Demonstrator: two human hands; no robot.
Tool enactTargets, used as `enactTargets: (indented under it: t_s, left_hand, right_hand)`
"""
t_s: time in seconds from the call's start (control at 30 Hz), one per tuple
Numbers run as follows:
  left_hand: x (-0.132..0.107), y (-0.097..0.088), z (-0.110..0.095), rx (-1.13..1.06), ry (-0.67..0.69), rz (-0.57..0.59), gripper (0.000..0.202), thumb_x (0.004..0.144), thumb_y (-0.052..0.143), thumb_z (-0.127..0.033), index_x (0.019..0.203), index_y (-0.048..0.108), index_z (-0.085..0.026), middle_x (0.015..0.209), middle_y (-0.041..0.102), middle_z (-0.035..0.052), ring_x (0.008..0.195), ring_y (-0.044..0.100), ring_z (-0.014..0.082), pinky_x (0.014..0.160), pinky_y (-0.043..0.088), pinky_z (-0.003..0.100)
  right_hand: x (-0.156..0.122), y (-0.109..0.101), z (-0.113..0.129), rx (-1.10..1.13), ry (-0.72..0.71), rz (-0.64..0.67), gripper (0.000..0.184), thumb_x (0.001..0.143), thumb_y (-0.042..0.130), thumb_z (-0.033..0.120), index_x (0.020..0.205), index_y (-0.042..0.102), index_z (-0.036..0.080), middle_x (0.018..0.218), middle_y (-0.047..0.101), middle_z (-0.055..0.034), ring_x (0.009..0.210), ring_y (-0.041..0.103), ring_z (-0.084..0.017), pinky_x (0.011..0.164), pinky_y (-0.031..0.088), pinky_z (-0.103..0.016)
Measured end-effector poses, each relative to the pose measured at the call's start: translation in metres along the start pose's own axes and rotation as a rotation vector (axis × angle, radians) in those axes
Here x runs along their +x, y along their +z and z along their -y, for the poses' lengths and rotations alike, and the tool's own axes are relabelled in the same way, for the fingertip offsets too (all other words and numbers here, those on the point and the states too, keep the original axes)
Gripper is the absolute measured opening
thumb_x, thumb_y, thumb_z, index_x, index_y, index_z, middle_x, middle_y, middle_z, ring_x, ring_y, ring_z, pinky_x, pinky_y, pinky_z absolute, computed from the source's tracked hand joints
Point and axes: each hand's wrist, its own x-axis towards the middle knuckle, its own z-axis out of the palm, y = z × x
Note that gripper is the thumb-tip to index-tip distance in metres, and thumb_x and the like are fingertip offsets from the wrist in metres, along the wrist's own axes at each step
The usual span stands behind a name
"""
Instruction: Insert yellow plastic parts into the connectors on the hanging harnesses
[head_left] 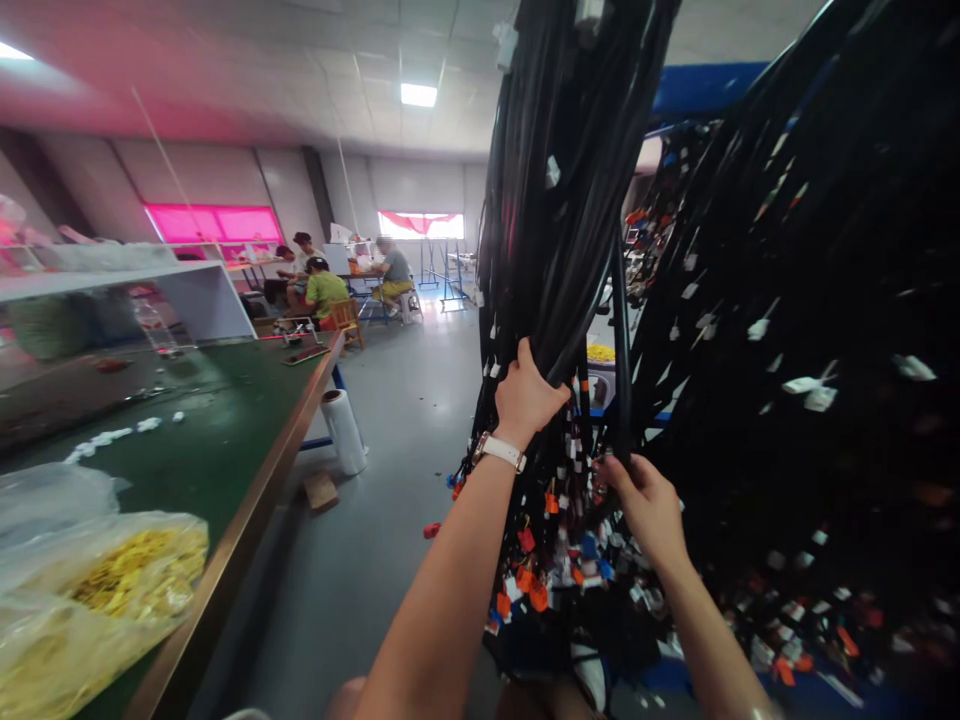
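A thick bundle of black wire harnesses hangs from above in front of me, its lower ends carrying orange, red, blue and white connectors. My left hand, with a white-strapped watch at the wrist, is closed around part of this bundle; some of its fingers are hidden behind the cables. To the right and slightly lower, my right hand pinches a black wire harness near its lower end, thumb and fingers together. A second, wider mass of black harnesses with white tags hangs at the right.
On the left stands a green-topped workbench with a plastic bag of small yellow parts. A plastic film roll and a brown block are on the floor. Several people sit at tables farther back. A blue rack beam crosses behind the harnesses.
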Motion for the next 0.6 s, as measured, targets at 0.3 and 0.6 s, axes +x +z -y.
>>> enactTargets:
  t_s: [0.3,0.6]
  left_hand:
    - [-0.002,0.001,-0.01,0.048,-0.061,0.004,0.087,0.069,0.061,-0.043,0.14,0.014,-0.022,0.114,0.056,0.0141,0.092,0.061,0.0294,0.076,0.046,0.036]
    - [-0.008,0.015,-0.018,0.078,-0.067,-0.055,0.088,0.069,0.06,-0.048,0.14,0.015,-0.021,0.112,0.056,0.0142,0.088,0.062,0.03,0.073,0.047,0.036]
  right_hand:
    - [-0.065,-0.023,-0.029,0.233,0.313,0.254,0.031,0.062,0.071,0.048,0.068,0.064,0.018,0.065,0.064,-0.0008,0.067,0.057,-0.02,0.062,0.043,-0.027]
    - [-0.118,-0.019,-0.054,0.389,0.504,0.279,0.04,0.064,0.067,0.056,0.079,0.07,0.019,0.08,0.07,-0.0041,0.089,0.06,-0.026,0.078,0.044,-0.031]
